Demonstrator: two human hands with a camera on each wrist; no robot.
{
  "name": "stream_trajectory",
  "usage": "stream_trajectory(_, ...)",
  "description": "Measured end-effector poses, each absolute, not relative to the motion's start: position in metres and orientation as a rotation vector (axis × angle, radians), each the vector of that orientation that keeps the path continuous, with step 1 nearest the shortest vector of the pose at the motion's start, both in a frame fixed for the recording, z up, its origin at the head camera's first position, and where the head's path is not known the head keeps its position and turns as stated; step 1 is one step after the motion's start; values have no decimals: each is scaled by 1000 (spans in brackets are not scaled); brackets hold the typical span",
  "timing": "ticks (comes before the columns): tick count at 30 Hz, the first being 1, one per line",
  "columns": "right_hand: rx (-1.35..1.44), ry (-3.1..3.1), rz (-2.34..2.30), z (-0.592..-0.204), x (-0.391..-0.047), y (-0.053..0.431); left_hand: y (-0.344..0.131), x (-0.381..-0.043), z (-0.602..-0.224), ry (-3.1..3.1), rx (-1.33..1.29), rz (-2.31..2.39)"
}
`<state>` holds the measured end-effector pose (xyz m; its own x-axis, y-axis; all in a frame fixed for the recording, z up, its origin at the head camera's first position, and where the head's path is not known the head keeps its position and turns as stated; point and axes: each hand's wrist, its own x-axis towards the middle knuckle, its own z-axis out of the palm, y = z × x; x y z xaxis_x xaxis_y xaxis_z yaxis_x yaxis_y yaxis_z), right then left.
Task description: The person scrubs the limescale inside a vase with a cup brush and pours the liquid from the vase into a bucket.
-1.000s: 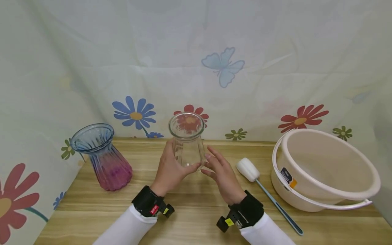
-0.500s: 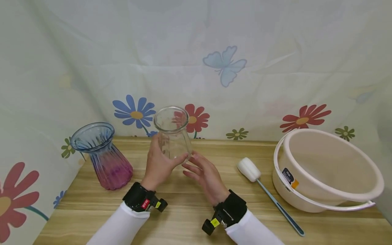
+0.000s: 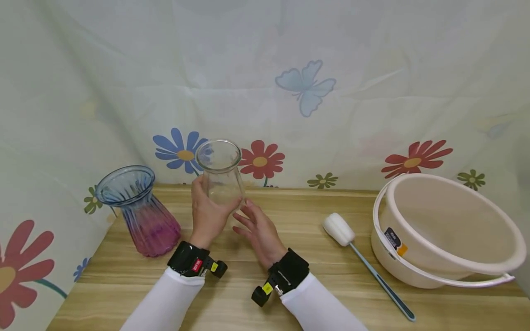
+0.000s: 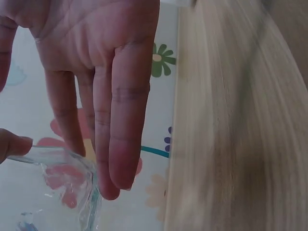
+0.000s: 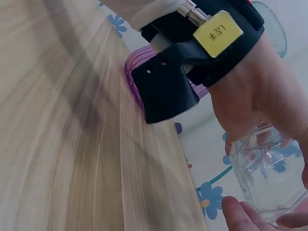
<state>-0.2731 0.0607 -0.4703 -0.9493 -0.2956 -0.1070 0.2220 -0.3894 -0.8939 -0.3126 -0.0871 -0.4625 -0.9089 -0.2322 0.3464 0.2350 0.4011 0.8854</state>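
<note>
A clear glass vase point(image 3: 222, 183) with a flared rim is raised above the wooden table, roughly upright. My left hand point(image 3: 208, 217) grips it around its lower body, thumb across the near side. Reaching in from the right, my right hand point(image 3: 262, 233) touches the vase's lower edge with its fingertips. The left wrist view shows those right-hand fingers point(image 4: 126, 115) nearly straight beside the thick glass base point(image 4: 86, 192). In the right wrist view, the left hand point(image 5: 262, 91) is wrapped over the glass point(image 5: 269, 168).
On the left stands a ribbed blue-to-pink glass vase point(image 3: 151, 225). A white sponge brush point(image 3: 338, 229) with a blue-grey handle lies right of the hands. Further right is a cream bucket point(image 3: 407, 248), handle lowered. A flowered curtain point(image 3: 352, 138) hangs behind the table point(image 3: 298, 207).
Both hands have moved left and slightly up with the clear glass vase, toward the coloured vase. The left hand's grip stays; the right fingertips remain at the base. Other things stand where they were.
</note>
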Motion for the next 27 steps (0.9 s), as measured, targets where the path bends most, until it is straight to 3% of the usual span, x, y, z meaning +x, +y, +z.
stream_trajectory(27, -165, 1407, -2260, -498, -308, 21, -108, -336, -499, -2108, 329, -1624)
